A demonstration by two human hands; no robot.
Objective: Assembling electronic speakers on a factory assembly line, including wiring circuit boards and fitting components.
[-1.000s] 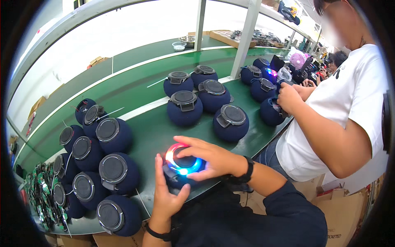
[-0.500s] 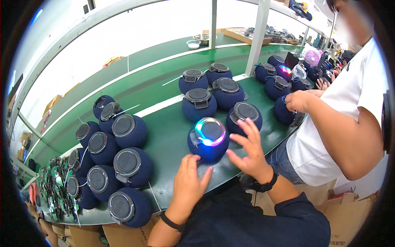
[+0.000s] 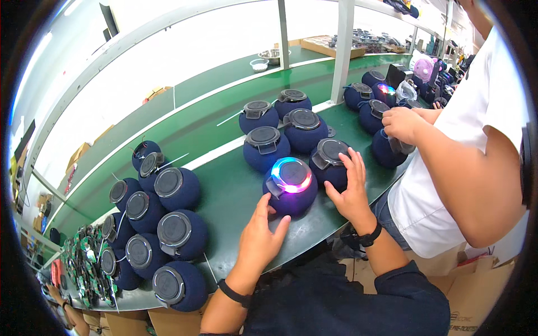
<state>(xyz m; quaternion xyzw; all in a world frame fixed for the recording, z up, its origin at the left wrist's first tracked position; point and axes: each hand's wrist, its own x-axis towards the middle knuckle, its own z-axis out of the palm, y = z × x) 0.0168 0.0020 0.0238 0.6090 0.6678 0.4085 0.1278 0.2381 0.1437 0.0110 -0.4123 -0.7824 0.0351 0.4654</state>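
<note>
Lit navy spherical speaker (image 3: 297, 200), one: on green tabletop (image 3: 225, 224), ahead-right of my left hand (image 3: 260, 239), the nearer; fingers loosely parted, grasping nothing. My right hand (image 3: 354, 196): fingers spread beside unlit speaker (image 3: 328, 162), contact unclear.

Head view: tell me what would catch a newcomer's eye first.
Probably the navy fabric ball with a glowing multicoloured ring, near the picture's middle, would come first. Next might be the cluster of unlit navy fabric balls with dark round tops to its left, then the heap of green circuit boards at the lower left.
</note>
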